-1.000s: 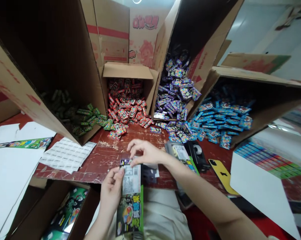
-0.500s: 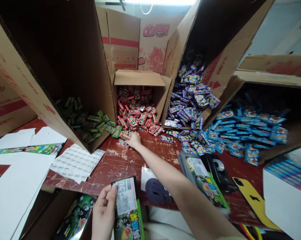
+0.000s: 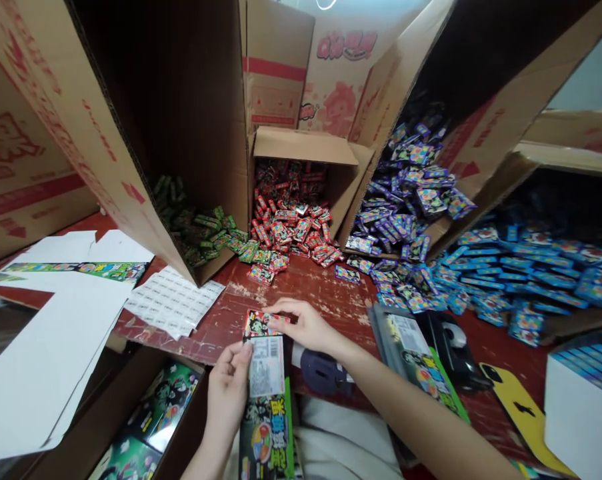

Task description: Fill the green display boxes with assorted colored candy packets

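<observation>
My left hand [image 3: 229, 377] grips the upper left edge of a flat green-and-black candy packet [image 3: 263, 437] with a white printed label. Just above that packet's top end, my right hand [image 3: 305, 327] pinches a small red candy packet [image 3: 257, 323]. The red packet touches or overlaps the open-looking top edge; whether part of it is inside cannot be made out. Beyond the hands, red packets [image 3: 285, 230] spill from a small cardboard box [image 3: 305, 145]. Green packets [image 3: 213, 233] lie left of them, purple packets [image 3: 401, 207] and blue packets [image 3: 521, 267] to the right.
Large tipped cartons [image 3: 125, 200] wall the back of the red table [image 3: 331, 293]. A sticker sheet [image 3: 175, 303] and white paper sheets [image 3: 55, 360] lie left. At right are a stack of sleeves [image 3: 415, 353], a black tape dispenser [image 3: 453, 347] and a yellow phone [image 3: 523, 413]. An open box [image 3: 181, 427] holds green packs.
My right hand has come back from the red pile to the long packet's top, bringing a red candy packet. My left hand still holds the long packet. The view has shifted slightly.
</observation>
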A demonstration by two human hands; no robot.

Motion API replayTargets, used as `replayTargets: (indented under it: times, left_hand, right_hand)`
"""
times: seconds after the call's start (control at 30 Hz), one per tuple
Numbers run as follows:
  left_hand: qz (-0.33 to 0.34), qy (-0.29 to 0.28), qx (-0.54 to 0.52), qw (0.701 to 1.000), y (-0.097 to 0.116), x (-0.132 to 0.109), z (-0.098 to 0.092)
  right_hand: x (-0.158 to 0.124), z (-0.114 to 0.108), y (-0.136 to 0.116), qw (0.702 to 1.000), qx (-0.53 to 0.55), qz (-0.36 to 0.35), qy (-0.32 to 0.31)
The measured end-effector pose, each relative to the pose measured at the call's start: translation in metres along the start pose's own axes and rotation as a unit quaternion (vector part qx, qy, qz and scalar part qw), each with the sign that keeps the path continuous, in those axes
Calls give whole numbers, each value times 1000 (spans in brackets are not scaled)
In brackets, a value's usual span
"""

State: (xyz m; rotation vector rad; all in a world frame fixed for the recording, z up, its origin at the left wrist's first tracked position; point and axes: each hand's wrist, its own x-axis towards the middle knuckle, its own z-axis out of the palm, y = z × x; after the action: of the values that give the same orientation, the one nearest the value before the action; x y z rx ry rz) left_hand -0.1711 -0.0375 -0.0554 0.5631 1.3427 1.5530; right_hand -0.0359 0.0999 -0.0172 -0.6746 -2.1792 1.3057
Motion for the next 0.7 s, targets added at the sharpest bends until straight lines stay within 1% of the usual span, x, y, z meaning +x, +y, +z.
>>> replayTargets:
  times: [0.07,0.1,0.2,0.23,0.27,0.33,0.47,0.5,0.53,0.57,0.6,0.63,0.67,0.7]
  left_hand:
    - [-7,-3,-8,1000,1,-3,1]
    - [-8,1,-10,1000,1,-3,3]
    - [-2,-3,-9,1000,4,-4,7]
    - [-3,-10,-7,1000,5,-4,8]
    - [-6,-17,-7,1000,5,-5,9]
    - [-14,-20,-14,1000,5,-6,11]
    - [-17,10,-31,999,7,-10,14]
    - [-19,14,-32,999,8,-11,15]
    - [-24,14,-33,999,9,-12,16]
    - [-28,15,-35,999,10,-13,16]
    - [-31,18,-37,999,11,-14,17]
    - [-31,23,-38,999,12,-14,17]
    - [-27,29,-36,999,13,-15,17]
    - [-16,35,-28,999,14,-16,17]
  right_hand:
    - [-2,-6,2,999,19,17,-22]
    - [-1,-9,2,999,25,26,-19]
    - [2,-19,-4,998,28,51,22]
    - [3,-21,-7,998,28,58,21]
    - [3,-23,-10,998,31,61,8]
    - [2,-23,-15,997,34,51,-53]
    - [0,-18,-12,987,-15,-27,-159]
    - [3,-16,-9,983,-25,-36,-176]
    - [10,-15,-4,984,-32,-29,-173]
    - [21,-15,2,989,-44,1,-138]
    - [35,-15,8,994,-62,46,-75]
    - [52,-15,15,992,-84,97,6]
    - [71,-16,21,978,-111,148,98]
    - [90,-17,27,963,-129,176,157]
